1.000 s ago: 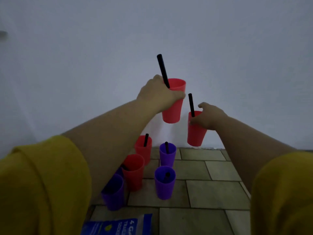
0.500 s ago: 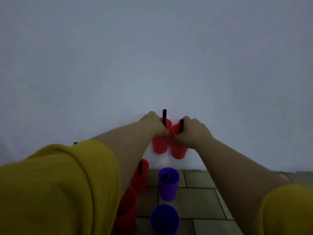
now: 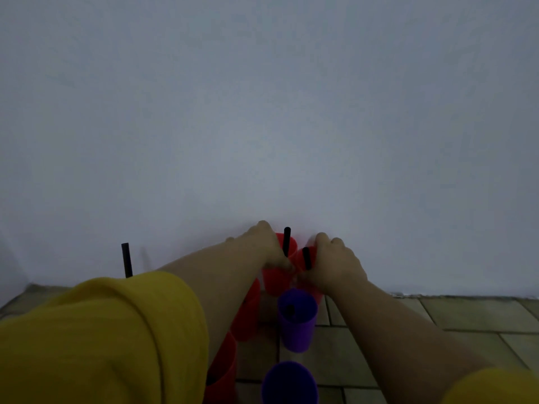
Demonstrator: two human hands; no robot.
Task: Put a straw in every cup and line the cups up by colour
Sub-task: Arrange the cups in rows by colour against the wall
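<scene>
My left hand [image 3: 264, 246] grips a red cup [image 3: 276, 279] with a black straw [image 3: 287, 241] standing in it, low by the wall. Right beside it, my right hand [image 3: 335, 263] grips a second red cup [image 3: 303, 256] that also holds a black straw [image 3: 306, 258]; the two cups touch. Closer to me stand a purple cup [image 3: 297, 322] with a straw inside and another purple cup [image 3: 288, 383] at the bottom edge. Two more red cups [image 3: 248, 316] [image 3: 223, 368] stand partly behind my left forearm. A lone black straw [image 3: 126, 259] pokes up behind my left sleeve.
A plain white wall [image 3: 262, 112] rises straight ahead and meets the tiled floor [image 3: 437, 316] just behind the cups. My yellow sleeves [image 3: 96, 339] block the lower left and lower right corners. Bare tiles lie to the right of the cups.
Both hands have come down with their red cups from mid-air to floor level by the wall and brought them together. The view has tilted up; the blue packet has left the view.
</scene>
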